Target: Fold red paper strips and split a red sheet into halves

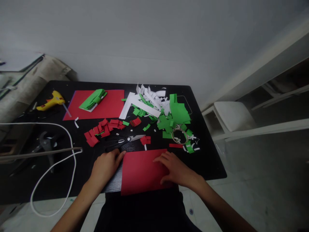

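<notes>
A red paper sheet (pixel 142 172) lies flat at the near edge of the black table (pixel 205 161). My left hand (pixel 107 164) rests beside its upper left corner, thumb stretched toward the corner, other fingers curled and partly hidden. On the right part of the sheet lies my right hand (pixel 175 169), fingers spread, holding nothing. Black-handled scissors (pixel 127 139) lie just beyond my left hand, blades pointing right. Small red pieces (pixel 91 137) sit in a pile behind the scissors, and another red piece (pixel 145 140) is near the blade tips.
Green scraps (pixel 180 112), white strips (pixel 146 106) and a tape ring (pixel 180 136) cover the back right. Back left are a larger red sheet (pixel 113 104), folded green paper (pixel 93 100) and a yellow glue gun (pixel 51 101). A white cable (pixel 72 170) loops at left.
</notes>
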A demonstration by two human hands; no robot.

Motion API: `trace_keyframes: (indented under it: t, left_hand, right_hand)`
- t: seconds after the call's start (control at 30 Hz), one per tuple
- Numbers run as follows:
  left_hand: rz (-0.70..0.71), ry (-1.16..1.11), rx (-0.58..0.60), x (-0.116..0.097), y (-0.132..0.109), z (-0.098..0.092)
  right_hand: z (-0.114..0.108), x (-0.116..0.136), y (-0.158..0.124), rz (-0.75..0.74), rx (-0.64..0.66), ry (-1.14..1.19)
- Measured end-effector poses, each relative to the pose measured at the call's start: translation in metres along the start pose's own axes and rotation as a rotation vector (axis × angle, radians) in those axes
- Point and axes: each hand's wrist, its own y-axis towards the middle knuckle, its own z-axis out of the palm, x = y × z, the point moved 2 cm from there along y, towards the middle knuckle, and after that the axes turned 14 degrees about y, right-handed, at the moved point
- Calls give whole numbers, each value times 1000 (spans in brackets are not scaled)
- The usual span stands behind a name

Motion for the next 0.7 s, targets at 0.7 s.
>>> trace_keyframes:
  t: [0.7]
  left_hand:
    - [117,-490,-201,6,-5,-3]
  right_hand:
    - [-18,16,6,-347,-310,148]
